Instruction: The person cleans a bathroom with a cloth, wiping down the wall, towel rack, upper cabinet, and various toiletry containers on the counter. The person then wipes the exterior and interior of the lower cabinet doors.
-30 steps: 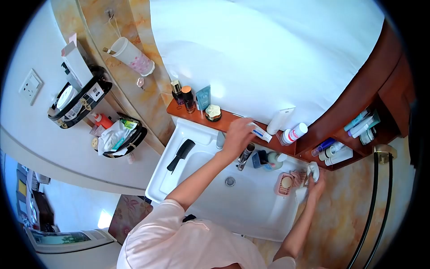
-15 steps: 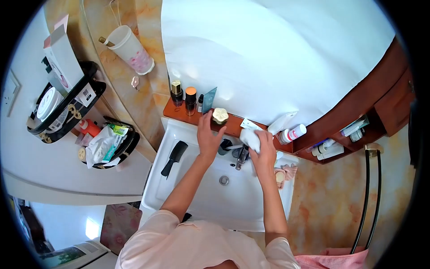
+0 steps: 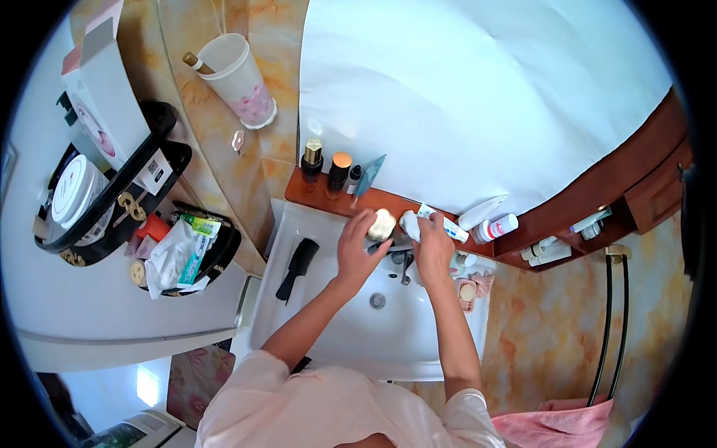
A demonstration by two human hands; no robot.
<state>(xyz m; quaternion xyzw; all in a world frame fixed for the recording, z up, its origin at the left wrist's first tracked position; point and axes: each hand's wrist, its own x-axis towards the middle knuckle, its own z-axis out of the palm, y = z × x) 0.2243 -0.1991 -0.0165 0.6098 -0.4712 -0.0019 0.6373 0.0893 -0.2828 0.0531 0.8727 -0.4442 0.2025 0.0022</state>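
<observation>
My left hand [image 3: 357,254] is closed around a small jar with a pale gold, flower-shaped lid [image 3: 382,224]; the lid is slightly blurred. The jar is at the front edge of the brown shelf [image 3: 411,203], above the back of the sink. In my right hand [image 3: 433,250] is a bunched white cloth [image 3: 409,225], its fingertips pressed on it, close to the jar's right side. A toothpaste tube [image 3: 452,230] lies on the shelf just beyond that hand. Below both hands stands the faucet [image 3: 406,269], partly hidden.
A black comb [image 3: 297,269] lies on the left of the white sink [image 3: 351,328]. Along the shelf stand a gold-capped bottle [image 3: 312,160], an orange-capped bottle [image 3: 338,173] and a white bottle [image 3: 497,228]. A soap dish [image 3: 466,296] is at right, a black rack [image 3: 149,183] at left.
My left hand has taken hold of the jar and drawn it off its place toward me. My right hand with the white cloth has come closer to the jar. The view has shifted slightly.
</observation>
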